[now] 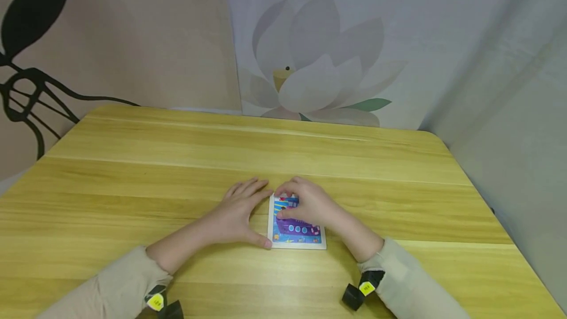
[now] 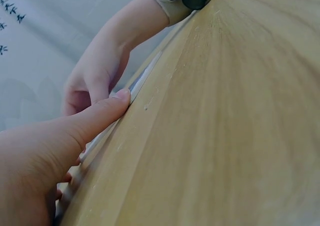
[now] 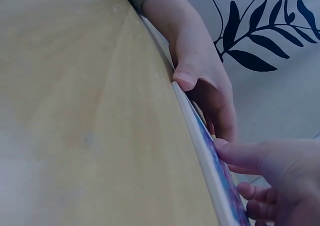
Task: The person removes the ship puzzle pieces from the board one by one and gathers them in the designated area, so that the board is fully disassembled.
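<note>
Overlapping picture board [image 1: 296, 235] — right hand [image 1: 311, 203], corner hidden

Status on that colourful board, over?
Left hand: thumb at colourful board, near-left corner. Right hand: thumb on its top. Board flat on table; nothing visibly blocking.

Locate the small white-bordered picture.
In the head view, the picture lies on the table slightly right of centre, the left hand at its left edge and the right hand over its upper part.
</note>
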Motion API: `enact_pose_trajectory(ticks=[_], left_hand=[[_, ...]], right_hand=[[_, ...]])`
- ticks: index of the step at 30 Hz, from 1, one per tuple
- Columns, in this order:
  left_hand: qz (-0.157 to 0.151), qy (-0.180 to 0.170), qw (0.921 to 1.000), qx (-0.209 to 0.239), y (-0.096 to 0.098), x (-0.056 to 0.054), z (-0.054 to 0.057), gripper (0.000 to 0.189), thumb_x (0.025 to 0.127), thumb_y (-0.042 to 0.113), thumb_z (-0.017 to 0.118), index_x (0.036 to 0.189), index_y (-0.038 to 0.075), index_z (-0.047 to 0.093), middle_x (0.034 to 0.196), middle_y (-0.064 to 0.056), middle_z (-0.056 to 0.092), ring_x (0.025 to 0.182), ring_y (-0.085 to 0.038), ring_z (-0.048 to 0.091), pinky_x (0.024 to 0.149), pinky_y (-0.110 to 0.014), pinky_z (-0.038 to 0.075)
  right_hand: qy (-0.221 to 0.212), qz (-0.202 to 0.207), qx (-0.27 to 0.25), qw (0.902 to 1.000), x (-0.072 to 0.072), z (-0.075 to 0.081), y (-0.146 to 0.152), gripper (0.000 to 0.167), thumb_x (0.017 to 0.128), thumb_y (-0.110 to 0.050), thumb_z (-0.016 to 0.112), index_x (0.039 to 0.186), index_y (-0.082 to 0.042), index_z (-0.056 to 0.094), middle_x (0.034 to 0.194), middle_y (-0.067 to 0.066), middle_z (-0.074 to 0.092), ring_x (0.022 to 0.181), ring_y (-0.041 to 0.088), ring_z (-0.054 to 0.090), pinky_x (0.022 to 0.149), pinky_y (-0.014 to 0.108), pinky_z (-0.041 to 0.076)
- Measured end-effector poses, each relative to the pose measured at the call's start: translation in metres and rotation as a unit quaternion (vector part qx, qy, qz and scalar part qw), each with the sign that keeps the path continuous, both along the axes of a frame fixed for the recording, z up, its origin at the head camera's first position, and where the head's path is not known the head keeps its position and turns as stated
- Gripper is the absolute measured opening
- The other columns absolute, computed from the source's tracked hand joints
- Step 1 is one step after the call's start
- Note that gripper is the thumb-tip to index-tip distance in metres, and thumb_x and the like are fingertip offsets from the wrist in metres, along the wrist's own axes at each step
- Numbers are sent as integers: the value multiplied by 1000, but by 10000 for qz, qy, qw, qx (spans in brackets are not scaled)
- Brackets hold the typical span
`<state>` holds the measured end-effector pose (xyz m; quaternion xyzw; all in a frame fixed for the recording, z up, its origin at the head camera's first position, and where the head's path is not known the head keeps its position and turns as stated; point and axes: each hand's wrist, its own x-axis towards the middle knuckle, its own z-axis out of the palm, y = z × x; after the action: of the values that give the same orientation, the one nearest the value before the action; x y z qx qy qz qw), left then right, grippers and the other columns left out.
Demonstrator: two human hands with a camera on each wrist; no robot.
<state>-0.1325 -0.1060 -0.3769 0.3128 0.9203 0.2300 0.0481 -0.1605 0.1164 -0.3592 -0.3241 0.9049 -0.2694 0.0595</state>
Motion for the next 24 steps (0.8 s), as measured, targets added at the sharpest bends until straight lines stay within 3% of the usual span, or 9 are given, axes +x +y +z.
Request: enact_pose_trajectory(ticks=[8,24], left_hand=[[-15,-20,10000,11,0,0,1,120,58,81,66,147,6,36,155,-14,22,142,-36,11,112,-56,4],[12,-42,10000,33,0,0,0,121,57,81,67,147,7,36,156,-13,21,143,-35,11,112,-56,4]], right_hand=[[-176,-84,151,9997,-2,4,-3,38,77,-28,81,110,-17,67,92,-3,57,83,13,53,74,33,46],[-487,-155,395,9979,-4,9,-7,32,77,-25,81,105,-21,67,93,-2,58,83,15,53,72,34,46]])
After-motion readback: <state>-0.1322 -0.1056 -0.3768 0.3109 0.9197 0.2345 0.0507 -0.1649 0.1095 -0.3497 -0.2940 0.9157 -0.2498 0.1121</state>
